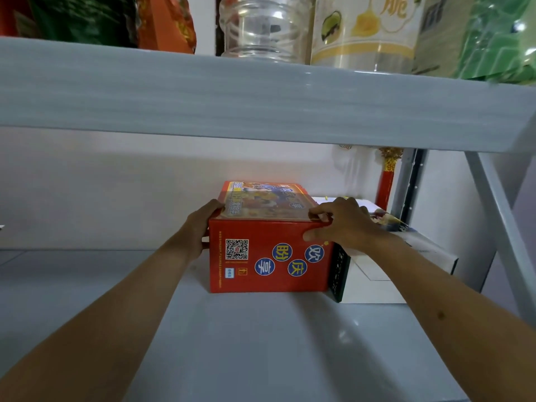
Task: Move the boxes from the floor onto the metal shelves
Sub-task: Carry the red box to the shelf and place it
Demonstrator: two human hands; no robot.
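Presently on the lower metal shelf (261, 343): one red box (269, 256), standing flat on the grey shelf surface, toward the back and right of centre. Its near face carries a QR code and four blue round labels with Chinese characters; its top shows a colourful printed picture.

Left hand (200, 227): pressed against the box's left side, fingers curled round the upper left edge, grip closed on the box.

Right hand (345, 224): laid over the upper right corner, thumb on the near face, fingers curled over the top edge, grip likewise closed on the box.

Just beside the red box, touching its right side: a white box (391, 274) with a dark end panel, lying on the same shelf.

Behind, by the shelf upright: a red hanging ornament (387, 178) with gold trim.

Upper shelf (261, 100), carrying: a clear plastic bottle (261, 24), a printed jar (368, 30), an orange packet (168, 24), a green packet (504, 39).
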